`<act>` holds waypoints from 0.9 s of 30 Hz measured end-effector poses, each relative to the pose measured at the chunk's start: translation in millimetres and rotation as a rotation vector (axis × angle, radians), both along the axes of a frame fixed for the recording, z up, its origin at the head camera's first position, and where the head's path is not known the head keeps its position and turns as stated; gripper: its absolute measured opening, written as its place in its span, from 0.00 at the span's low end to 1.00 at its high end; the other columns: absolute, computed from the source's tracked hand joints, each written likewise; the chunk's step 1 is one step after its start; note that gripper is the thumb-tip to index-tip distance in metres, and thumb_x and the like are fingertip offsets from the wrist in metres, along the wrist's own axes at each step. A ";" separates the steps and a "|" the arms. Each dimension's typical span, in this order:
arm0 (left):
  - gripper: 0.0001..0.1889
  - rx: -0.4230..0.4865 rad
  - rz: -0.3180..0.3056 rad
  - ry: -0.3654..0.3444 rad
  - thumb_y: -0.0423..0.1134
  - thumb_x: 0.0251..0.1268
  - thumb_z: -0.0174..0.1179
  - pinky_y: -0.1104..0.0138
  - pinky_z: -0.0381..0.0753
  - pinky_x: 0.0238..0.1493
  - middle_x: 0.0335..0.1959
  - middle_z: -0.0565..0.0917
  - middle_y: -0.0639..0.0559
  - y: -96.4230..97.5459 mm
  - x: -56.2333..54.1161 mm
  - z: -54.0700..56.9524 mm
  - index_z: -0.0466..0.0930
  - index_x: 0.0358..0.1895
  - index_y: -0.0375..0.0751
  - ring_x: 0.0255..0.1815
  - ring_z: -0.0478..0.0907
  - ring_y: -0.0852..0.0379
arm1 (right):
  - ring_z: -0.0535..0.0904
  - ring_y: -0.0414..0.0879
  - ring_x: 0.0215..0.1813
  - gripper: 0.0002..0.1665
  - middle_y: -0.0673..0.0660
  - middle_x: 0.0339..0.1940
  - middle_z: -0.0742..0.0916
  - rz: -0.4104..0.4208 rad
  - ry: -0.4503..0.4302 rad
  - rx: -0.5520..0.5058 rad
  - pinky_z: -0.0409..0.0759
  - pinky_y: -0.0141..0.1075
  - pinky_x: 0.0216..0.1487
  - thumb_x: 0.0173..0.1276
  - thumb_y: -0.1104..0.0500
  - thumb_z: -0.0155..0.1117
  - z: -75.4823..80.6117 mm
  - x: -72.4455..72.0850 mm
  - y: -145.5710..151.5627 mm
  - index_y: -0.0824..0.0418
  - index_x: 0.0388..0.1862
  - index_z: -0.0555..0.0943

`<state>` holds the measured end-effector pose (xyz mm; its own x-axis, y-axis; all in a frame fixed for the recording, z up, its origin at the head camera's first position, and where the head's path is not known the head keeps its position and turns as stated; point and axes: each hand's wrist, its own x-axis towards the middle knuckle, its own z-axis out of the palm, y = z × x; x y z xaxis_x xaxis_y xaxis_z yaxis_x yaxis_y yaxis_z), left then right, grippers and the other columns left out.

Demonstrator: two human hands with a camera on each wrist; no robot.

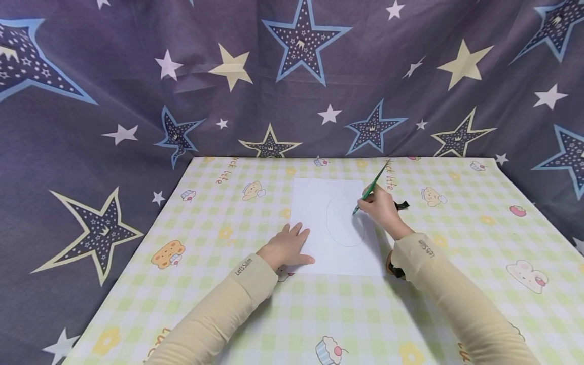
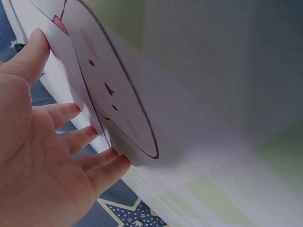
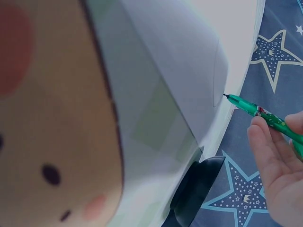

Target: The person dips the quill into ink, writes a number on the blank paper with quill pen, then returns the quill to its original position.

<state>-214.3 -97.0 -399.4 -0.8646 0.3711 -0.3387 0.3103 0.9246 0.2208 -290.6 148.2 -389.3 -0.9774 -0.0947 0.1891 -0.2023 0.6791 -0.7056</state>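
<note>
A white sheet of paper (image 1: 310,203) lies on the checked tablecloth and bears a thin curved line (image 1: 336,240), like a rounded outline. My left hand (image 1: 287,247) rests on the sheet's left edge with its fingers spread; in the left wrist view, the fingertips (image 2: 120,163) are right at that edge. On the sheet's right side, my right hand (image 1: 382,209) pinches a green pen (image 1: 370,187) between thumb and fingers. Its dark tip meets the paper near the drawn line in the right wrist view, where the pen (image 3: 267,117) shows a printed pattern.
Under everything is a green-and-white checked tablecloth (image 1: 219,299) with cartoon prints. A black item (image 1: 402,205) shows just beyond the right hand, by the sheet. Behind the table hangs a dark cloth (image 1: 137,66) patterned with stars.
</note>
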 end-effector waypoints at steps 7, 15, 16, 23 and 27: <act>0.42 0.002 0.004 -0.005 0.59 0.59 0.56 0.51 0.51 0.67 0.73 0.48 0.42 -0.2 0.3 0.5 0.51 0.72 0.42 0.70 0.42 0.38 | 0.80 0.54 0.36 0.10 0.64 0.32 0.83 -0.001 -0.013 0.001 0.77 0.40 0.31 0.62 0.63 0.58 -0.8 -1.3 -3.1 0.66 0.39 0.70; 0.43 -0.001 0.005 -0.006 0.59 0.59 0.56 0.51 0.50 0.67 0.73 0.47 0.42 -0.1 0.7 0.8 0.51 0.72 0.42 0.70 0.42 0.38 | 0.80 0.55 0.37 0.09 0.65 0.33 0.83 0.002 -0.002 0.003 0.78 0.43 0.34 0.62 0.64 0.59 -0.9 -1.1 -6.7 0.66 0.38 0.70; 0.43 -0.003 0.006 -0.007 0.59 0.59 0.56 0.51 0.50 0.67 0.73 0.47 0.42 -0.1 0.8 0.8 0.51 0.72 0.42 0.70 0.42 0.38 | 0.80 0.55 0.37 0.09 0.65 0.33 0.83 0.003 -0.001 0.002 0.78 0.43 0.34 0.62 0.64 0.59 -1.0 -1.1 -7.1 0.66 0.38 0.70; 0.43 -0.004 0.008 -0.002 0.60 0.59 0.56 0.52 0.50 0.67 0.73 0.47 0.43 -0.7 -0.1 -1.3 0.51 0.72 0.42 0.71 0.42 0.38 | 0.80 0.55 0.37 0.10 0.64 0.33 0.83 0.005 0.008 0.000 0.78 0.42 0.34 0.61 0.64 0.59 -1.1 -1.5 -10.3 0.66 0.38 0.70; 0.43 0.000 0.007 -0.004 0.60 0.59 0.56 0.52 0.50 0.67 0.73 0.47 0.43 -0.6 0.1 -0.8 0.50 0.72 0.42 0.71 0.41 0.38 | 0.80 0.55 0.38 0.10 0.64 0.34 0.83 0.003 -0.002 0.000 0.78 0.42 0.35 0.61 0.64 0.59 -1.7 -2.7 -11.9 0.65 0.38 0.70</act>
<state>-214.2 -97.6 -400.3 -0.8656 0.3654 -0.3423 0.3034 0.9266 0.2220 -293.3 136.3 -391.0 -0.9775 -0.0977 0.1872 -0.2030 0.6786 -0.7059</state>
